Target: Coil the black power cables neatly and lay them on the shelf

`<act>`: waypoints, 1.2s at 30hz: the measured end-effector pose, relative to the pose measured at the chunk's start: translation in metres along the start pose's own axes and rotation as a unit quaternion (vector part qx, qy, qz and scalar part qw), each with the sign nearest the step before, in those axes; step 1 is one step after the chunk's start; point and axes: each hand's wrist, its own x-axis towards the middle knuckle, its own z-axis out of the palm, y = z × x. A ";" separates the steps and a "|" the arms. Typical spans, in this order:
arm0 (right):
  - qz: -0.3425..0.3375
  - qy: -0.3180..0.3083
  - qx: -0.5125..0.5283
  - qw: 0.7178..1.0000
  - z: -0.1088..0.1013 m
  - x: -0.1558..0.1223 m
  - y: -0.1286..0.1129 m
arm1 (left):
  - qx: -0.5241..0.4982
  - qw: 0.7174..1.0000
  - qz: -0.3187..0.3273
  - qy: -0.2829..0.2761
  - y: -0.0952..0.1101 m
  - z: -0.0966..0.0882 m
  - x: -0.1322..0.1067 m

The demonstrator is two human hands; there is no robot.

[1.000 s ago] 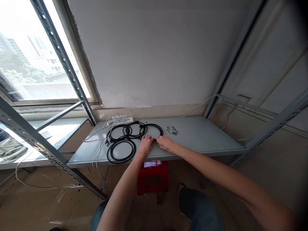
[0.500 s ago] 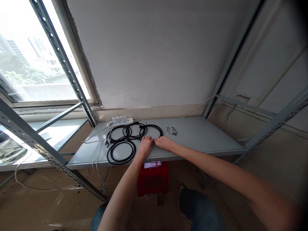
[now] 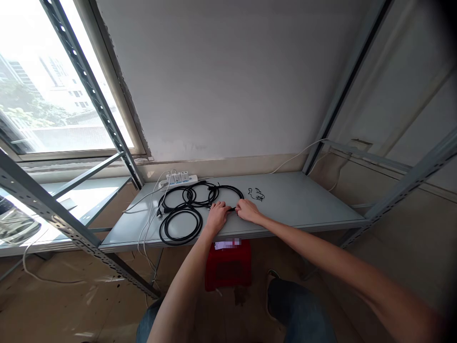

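Several black cables lie coiled on a grey metal shelf [image 3: 303, 205]. The nearest coil [image 3: 180, 225] sits at the front left. A wider loop, the right black cable [image 3: 230, 191], lies just beyond my hands. My left hand [image 3: 217, 215] rests knuckles up on the near part of that loop, fingers curled over the cord. My right hand [image 3: 248, 211] is beside it, fingers closed on the same cord, a short dark stretch showing between the two hands.
A white power strip [image 3: 178, 179] with white plugs and leads sits at the shelf's back left. A small black tangle [image 3: 256, 194] lies right of the cables. A red stool [image 3: 228, 264] stands under the shelf. Slanted metal uprights [image 3: 89, 90] flank the bay.
My right hand has slid a little to the right along the cord, opening a small gap from my left hand. The view tilted slightly.
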 end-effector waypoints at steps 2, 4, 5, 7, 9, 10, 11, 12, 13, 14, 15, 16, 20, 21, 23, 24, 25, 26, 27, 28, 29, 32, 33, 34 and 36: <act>0.106 -0.040 0.177 0.978 0.000 0.001 0.003 | -0.002 1.000 -0.004 0.000 0.000 0.000 0.000; 0.181 -0.073 0.328 0.924 0.003 0.001 0.005 | -0.004 1.000 -0.010 0.003 0.000 0.000 0.000; 0.197 -0.080 0.381 0.900 0.005 0.002 0.006 | -0.005 1.000 -0.012 0.005 0.000 0.000 0.000; 0.194 -0.082 0.437 0.875 0.011 0.002 0.009 | -0.003 1.000 -0.012 0.004 0.000 0.001 0.000; 0.168 -0.079 0.435 0.881 0.015 0.001 0.013 | 0.000 1.000 -0.011 0.001 -0.001 0.002 0.001; 0.147 -0.077 0.412 0.896 0.017 0.001 0.015 | 0.002 1.000 -0.010 -0.001 -0.001 0.002 0.001; 0.120 -0.074 0.374 0.917 0.017 0.000 0.016 | 0.003 1.000 -0.010 -0.001 -0.001 0.003 0.001; 0.086 -0.071 0.322 0.940 0.016 -0.001 0.016 | 0.004 1.000 -0.009 -0.001 -0.001 0.003 0.001; 0.049 -0.065 0.256 0.963 0.014 -0.002 0.016 | 0.004 1.000 -0.009 -0.001 -0.001 0.003 0.001; 0.013 -0.052 0.179 0.982 0.012 -0.004 0.015 | 0.004 1.000 -0.009 -0.001 -0.001 0.002 0.001; -0.018 -0.035 0.096 0.995 0.009 -0.006 0.014 | 0.003 1.000 -0.009 -0.001 0.000 0.002 0.001; -0.044 -0.015 0.012 0.999 0.006 -0.008 0.012 | 0.002 1.000 -0.010 -0.002 0.000 0.001 0.001; -0.142 0.014 -0.235 0.962 0.000 -0.013 0.006 | 0.000 1.000 -0.015 -0.006 0.002 -0.002 0.000; -0.169 0.003 -0.265 0.949 0.001 -0.012 0.006 | 0.001 1.000 -0.016 -0.007 0.002 -0.002 0.000; -0.206 -0.016 -0.295 0.933 0.003 -0.010 0.005 | 0.002 1.000 -0.015 -0.008 0.003 -0.002 0.000; -0.213 -0.018 -0.299 0.930 0.004 -0.009 0.005 | 0.003 1.000 -0.015 -0.008 0.003 -0.002 0.000; -0.213 -0.017 -0.297 0.931 0.005 -0.008 0.004 | 0.003 1.000 -0.014 -0.007 0.003 -0.002 0.000; -0.209 -0.015 -0.291 0.933 0.005 -0.007 0.003 | 0.003 1.000 -0.014 -0.004 0.003 -0.002 0.000; -0.201 -0.014 -0.282 0.938 0.004 -0.007 0.002 | 0.002 1.000 -0.013 -0.001 0.002 -0.001 0.000; -0.190 -0.012 -0.273 0.943 0.003 -0.007 0.001 | 0.001 1.000 -0.011 0.002 0.002 -0.001 0.000; -0.174 -0.010 -0.262 0.949 0.003 -0.007 -0.001 | -0.001 1.000 -0.010 0.005 0.002 -0.001 0.000; -0.104 0.014 -0.202 0.974 0.002 -0.008 -0.003 | -0.001 1.000 -0.009 0.006 0.001 0.000 0.000; -0.075 0.022 -0.156 0.985 0.003 -0.008 -0.003 | 0.000 1.000 -0.009 0.004 0.001 0.000 0.000; -0.043 0.024 -0.087 0.995 0.005 -0.007 -0.002 | 0.001 1.000 -0.008 0.003 0.001 0.000 0.000; 0.043 0.005 0.111 0.993 0.010 -0.004 -0.001 | 0.002 1.000 -0.008 0.004 0.001 0.000 0.000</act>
